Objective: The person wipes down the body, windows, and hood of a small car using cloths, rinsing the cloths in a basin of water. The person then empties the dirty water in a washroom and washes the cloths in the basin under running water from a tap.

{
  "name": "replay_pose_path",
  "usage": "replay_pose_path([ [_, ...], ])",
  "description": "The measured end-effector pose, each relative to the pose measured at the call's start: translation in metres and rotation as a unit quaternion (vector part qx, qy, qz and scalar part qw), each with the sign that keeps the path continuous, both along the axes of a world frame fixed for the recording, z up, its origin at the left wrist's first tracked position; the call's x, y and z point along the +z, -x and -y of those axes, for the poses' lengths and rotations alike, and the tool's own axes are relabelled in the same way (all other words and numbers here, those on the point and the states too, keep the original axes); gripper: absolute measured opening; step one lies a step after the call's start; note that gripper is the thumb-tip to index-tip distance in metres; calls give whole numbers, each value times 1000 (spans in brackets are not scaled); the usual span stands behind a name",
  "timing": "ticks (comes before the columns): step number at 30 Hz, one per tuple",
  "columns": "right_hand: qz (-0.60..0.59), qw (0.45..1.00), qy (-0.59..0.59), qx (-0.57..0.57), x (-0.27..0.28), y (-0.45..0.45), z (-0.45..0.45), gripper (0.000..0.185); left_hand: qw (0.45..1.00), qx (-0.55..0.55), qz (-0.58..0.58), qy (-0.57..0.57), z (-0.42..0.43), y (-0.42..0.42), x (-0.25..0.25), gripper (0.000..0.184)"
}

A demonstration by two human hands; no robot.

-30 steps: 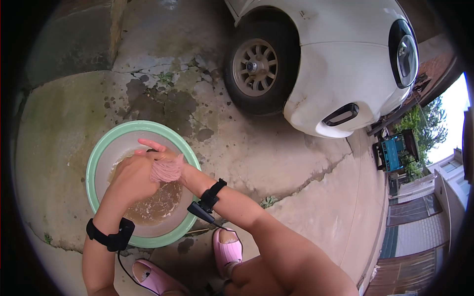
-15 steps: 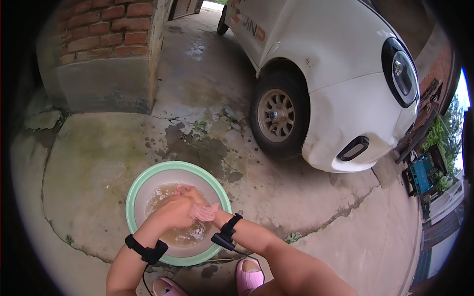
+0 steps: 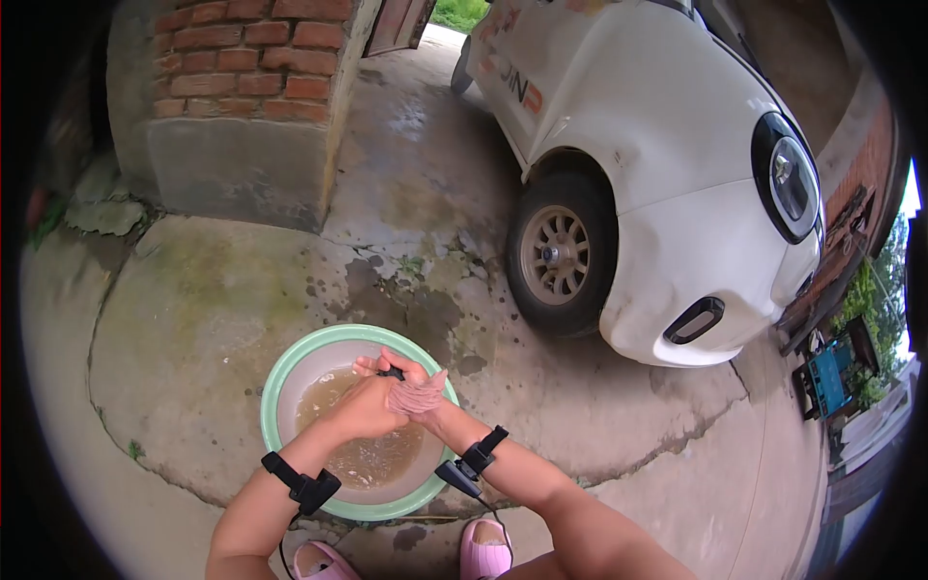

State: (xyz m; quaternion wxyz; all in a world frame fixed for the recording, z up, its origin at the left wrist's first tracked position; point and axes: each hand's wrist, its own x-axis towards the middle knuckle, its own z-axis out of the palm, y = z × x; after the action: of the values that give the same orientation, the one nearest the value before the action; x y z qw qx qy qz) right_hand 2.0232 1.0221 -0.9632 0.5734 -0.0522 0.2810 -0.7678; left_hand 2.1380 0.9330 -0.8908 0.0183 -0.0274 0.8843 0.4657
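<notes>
Left hand (image 3: 362, 408)'s clamped on the pink cloth (image 3: 417, 395), right hand (image 3: 412, 370) against it, can't tell its grip. Dark bit (image 3: 391, 373) between them shows again, hidden half a second ago. Still over the basin (image 3: 269, 416), lower centre, so probably same work.
</notes>
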Motion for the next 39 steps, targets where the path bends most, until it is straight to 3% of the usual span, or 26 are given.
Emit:
replay_pose_path([
  [3, -13, 998, -18, 60, 37, -18, -13, 31, 999, 39, -10, -17, -6, -3, 11, 32],
  [5, -45, 986, 123, 102, 39, -21, -19, 36, 997, 66, -33, -32, -5, -4, 10, 32],
  [6, -45, 986, 123, 103, 34, -19, -18, 36, 999, 45, -29, -4, -3, -4, 6, 39],
  [8, -172, 984, -19, 41, 17, -7, -12, 30, 999, 25, -26, 24, 1, -5, 6, 46],
  [9, -172, 984, -18, 41, 3, -2, -13, 30, 998, 28, -26, 55, 5, -4, 11, 53],
  [11, -114, 986, -91, -77, -10, 2, -14, 22, 995, 29, -28, 87, 10, -2, 17, 61],
  [12, -116, 986, -88, -79, -9, 5, -15, 22, 996, 36, -83, 0, 13, 0, 18, 64],
  [13, -212, 958, -189, -27, -8, 8, -20, 20, 986, 41, -136, -88, 16, 1, 20, 68],
  [14, -303, 909, -286, 24, -1, 6, -23, 18, 986, 39, -139, -87, 18, 1, 21, 68],
  [16, -281, 910, -304, -22, 17, -11, -19, 14, 931, 73, -60, -351, 24, 6, 24, 62],
  [18, -352, 869, -346, 21, 15, -17, -21, 26, 925, 75, -60, -368, 26, 11, 19, 61],
  [20, -368, 862, -347, 25, 14, -20, -19, 33, 896, 194, -30, -399, 26, 11, 20, 58],
  [24, -422, 840, -342, -9, 1, -31, -7, 51, 886, 189, -13, -423, 28, 7, 34, 48],
  [27, -428, 843, -324, -45, -11, -38, -2, 49, 848, 210, -15, -487, 28, 8, 35, 50],
  [31, -405, 844, -349, -32, -25, -34, 1, 50, 853, 245, 35, -460, 32, 10, 28, 50],
  [33, -326, 872, -347, 111, -27, -22, -4, 43, 850, 216, -5, -480, 31, 12, 19, 38],
  [34, -327, 871, -349, 114, -17, -26, -4, 43, 848, 218, -6, -482, 32, 11, 19, 38],
  [36, -257, 927, -266, 55, 1, -37, -3, 34, 836, 187, -2, -516, 32, 10, 24, 30],
  [39, -284, 937, -197, 57, -4, -23, -3, 34, 831, 203, -40, -516, 26, 8, 34, 30],
])
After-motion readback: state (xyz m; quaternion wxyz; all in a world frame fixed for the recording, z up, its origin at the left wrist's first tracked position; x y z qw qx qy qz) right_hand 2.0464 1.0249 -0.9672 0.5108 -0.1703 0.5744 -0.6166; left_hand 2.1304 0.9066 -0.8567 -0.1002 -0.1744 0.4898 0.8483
